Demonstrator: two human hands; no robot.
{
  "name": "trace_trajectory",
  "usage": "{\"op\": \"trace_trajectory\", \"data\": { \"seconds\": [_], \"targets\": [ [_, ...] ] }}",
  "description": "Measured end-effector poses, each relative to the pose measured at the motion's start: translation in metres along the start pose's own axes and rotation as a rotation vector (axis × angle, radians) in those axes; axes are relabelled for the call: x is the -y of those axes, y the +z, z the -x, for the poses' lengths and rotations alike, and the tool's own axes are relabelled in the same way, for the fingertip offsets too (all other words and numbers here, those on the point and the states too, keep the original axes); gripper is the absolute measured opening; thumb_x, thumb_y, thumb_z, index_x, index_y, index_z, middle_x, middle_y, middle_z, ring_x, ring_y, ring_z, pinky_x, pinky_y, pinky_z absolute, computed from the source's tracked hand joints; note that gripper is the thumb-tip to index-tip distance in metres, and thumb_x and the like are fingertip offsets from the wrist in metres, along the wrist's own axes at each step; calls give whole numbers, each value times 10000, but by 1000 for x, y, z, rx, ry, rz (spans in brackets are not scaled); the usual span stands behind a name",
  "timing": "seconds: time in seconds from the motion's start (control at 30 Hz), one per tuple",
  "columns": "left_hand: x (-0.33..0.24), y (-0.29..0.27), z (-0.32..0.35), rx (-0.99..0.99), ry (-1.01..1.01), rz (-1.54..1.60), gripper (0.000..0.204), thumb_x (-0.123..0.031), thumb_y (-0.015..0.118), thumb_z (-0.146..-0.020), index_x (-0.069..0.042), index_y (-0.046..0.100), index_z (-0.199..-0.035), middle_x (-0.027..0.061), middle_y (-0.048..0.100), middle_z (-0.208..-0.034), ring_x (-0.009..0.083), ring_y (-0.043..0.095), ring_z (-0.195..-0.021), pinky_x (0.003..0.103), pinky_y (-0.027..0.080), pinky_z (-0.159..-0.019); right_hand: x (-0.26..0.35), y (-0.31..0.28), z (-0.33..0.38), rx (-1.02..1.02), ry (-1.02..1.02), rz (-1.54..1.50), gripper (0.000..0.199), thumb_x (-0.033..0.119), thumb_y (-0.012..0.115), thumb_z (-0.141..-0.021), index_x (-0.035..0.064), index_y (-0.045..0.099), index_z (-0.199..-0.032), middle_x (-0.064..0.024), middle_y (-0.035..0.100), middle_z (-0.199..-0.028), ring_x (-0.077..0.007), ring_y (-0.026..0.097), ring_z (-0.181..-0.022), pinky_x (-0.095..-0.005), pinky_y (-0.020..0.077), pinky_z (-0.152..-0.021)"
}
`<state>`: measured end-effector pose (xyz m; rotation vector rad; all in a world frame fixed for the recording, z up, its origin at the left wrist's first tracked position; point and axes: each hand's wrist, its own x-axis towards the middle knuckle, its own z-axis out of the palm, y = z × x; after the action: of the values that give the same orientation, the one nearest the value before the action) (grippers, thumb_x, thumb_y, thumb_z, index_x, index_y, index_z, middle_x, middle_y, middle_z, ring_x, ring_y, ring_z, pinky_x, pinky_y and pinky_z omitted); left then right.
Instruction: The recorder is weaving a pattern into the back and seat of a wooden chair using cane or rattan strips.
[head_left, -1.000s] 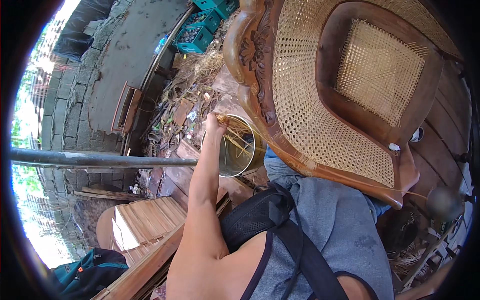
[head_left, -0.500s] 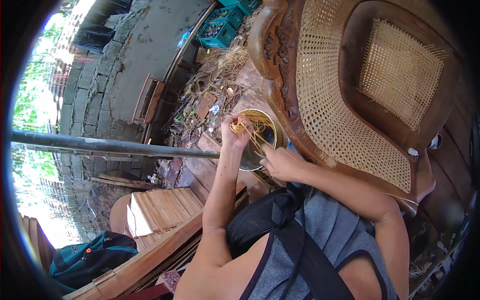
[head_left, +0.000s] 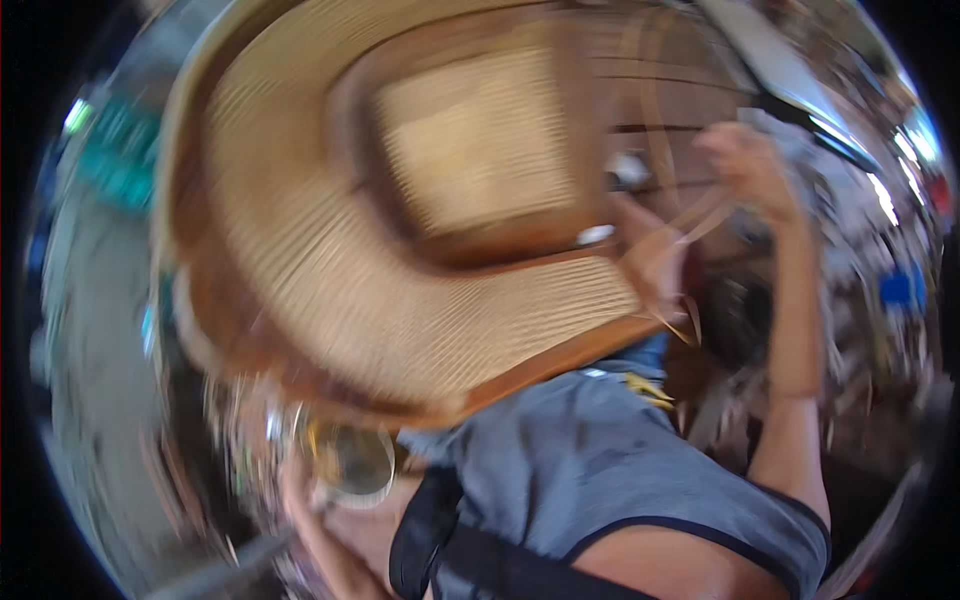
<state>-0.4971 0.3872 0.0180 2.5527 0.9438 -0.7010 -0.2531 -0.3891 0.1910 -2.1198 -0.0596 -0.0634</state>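
Tan cane strands (head_left: 712,216) show as blurred streaks right of the wooden chair (head_left: 560,368), running from beside the right hand (head_left: 752,168) down toward the chair's near right corner. Close to that corner a thin end curls loose, just beside a bare leg (head_left: 655,255). The right hand is raised on the far right, its fingers seemingly bent; blur hides whether it grips the strands. Its forearm stands almost straight up from the near right.

The chair lies tipped across the middle, with a curved cane back (head_left: 300,270) sweeping around its left and near sides and a squarish cane panel (head_left: 480,140) on the far side. A small white object (head_left: 596,235) is at the frame's inner edge.

Near left, just beyond the chair, the left hand (head_left: 296,480) is at the left side of a round bucket (head_left: 392,470) with yellowish strands inside; one cannot tell how far the fingers are closed.

Closer in are the person's grey sleeveless top (head_left: 610,460) and a black strap (head_left: 520,565). Farther out, teal crates (head_left: 120,150) are on the far left, wooden planks (head_left: 625,95) beyond the chair, and something blue (head_left: 903,288) on the far right.
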Motion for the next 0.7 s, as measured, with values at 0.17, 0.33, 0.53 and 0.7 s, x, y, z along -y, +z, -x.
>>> {"op": "trace_trajectory", "data": {
  "seconds": [0.17, 0.33, 0.53, 0.7],
  "targets": [
    [-115, -145, 108, -59, 316, 443, 457, -377, 530, -972, 55, 639, -870, 102, 603, -556, 162, 577, -437, 247, 436, -390, 29, 0, 38, 100, 108, 5, 203, 234, 590, -949, 63, 696, -929, 47, 516, -631, -56, 440, -565, -247, 365, -510],
    [-380, -170, 236, -155, 1363, 217, 333, -248, 648, -796, 37, 708, -955, 141, 677, -709, 244, 668, -631, 333, 523, -607, 44, -16, 62, 193, 94, 51, 242, 255, 592, -960, 26, 657, -916, 31, 501, -619, -55, 460, -579, -240, 390, -551],
    [-601, -30, 232, -51, 2056, 470, 214, -108, 670, -893, 12, 682, -1070, 151, 694, -998, 236, 678, -888, 310, 527, -779, 58, -28, 77, 150, -234, 115, 223, 204, 603, -956, -13, 645, -923, -63, 604, -679, -141, 545, -599, -285, 452, -594],
    [-627, -2, 221, 604, 1711, 562, 153, -124, 676, -910, 3, 709, -989, 70, 692, -893, 100, 615, -794, 252, 501, -687, 56, -55, 82, 217, 13, 29, 235, 226, 620, -921, -1, 678, -942, -40, 637, -706, -133, 571, -650, -276, 452, -622]
  ]
}}
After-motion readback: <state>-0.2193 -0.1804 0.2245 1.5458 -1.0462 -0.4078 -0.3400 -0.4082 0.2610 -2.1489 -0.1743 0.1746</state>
